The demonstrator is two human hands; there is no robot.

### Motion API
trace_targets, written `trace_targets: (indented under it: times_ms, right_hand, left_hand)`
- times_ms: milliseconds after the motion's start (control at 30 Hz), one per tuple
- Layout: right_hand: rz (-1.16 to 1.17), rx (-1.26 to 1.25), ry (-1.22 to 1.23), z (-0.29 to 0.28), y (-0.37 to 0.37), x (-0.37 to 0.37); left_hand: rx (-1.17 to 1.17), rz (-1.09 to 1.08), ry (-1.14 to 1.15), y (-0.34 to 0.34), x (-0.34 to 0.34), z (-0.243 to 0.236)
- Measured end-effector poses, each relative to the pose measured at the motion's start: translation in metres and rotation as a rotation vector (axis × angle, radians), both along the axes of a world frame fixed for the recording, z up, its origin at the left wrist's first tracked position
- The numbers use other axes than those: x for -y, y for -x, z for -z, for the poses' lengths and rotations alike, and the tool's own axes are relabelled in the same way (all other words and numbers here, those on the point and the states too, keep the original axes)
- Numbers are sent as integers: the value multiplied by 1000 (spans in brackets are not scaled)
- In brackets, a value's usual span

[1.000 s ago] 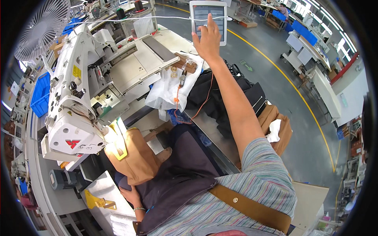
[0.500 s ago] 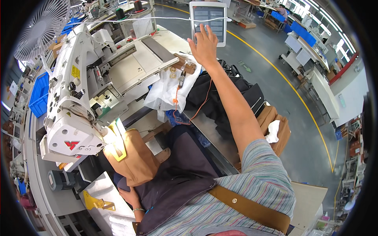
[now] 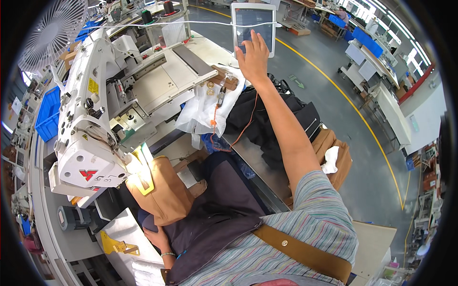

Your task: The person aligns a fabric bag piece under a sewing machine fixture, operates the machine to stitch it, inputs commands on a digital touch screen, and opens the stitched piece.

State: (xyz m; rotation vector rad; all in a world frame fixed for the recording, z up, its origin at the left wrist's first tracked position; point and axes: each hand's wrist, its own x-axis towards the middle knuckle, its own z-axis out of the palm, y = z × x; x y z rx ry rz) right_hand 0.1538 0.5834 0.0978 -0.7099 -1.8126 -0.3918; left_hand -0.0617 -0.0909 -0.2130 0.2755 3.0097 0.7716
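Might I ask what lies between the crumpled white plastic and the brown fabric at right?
In the head view, black material and an orange cord lie between them, the right forearm above.

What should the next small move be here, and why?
Probably a light tap by the right hand on the tablet: its fingers overlap the screen in view, though contact is hard to tell. The left hand is low, near the tan bag, which sits by the machine.
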Motion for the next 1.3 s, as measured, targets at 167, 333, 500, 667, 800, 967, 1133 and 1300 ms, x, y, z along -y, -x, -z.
trace_targets:
  times_ms: [167,333,500,667,800,967,1133,1300]
  right_hand:
    - [14,30,38,-6,4,-4]
    - [28,87,28,-19,10,-8]
    - [-19,93,16,-24,14,-13]
    - [-5,138,56,-29,24,-13]
    - [13,129,55,-26,19,-16]
    - [9,104,0,-19,13,-2]
    - [-86,41,23,-4,-11,4]
    - [-47,45,39,3,-17,1]
  left_hand:
    - [33,-17,-25,0,-1,-3]
    - [14,-15,-22,-1,-1,-2]
    - [24,-11,-24,-2,-5,-6]
    - [8,-17,-19,-1,0,-3]
    - [33,-18,-19,-3,-4,-7]
    - [30,-16,-26,-1,1,-3]
    - [36,-10,-31,-1,-2,-3]
    - [31,3,-17,0,-3,-5]
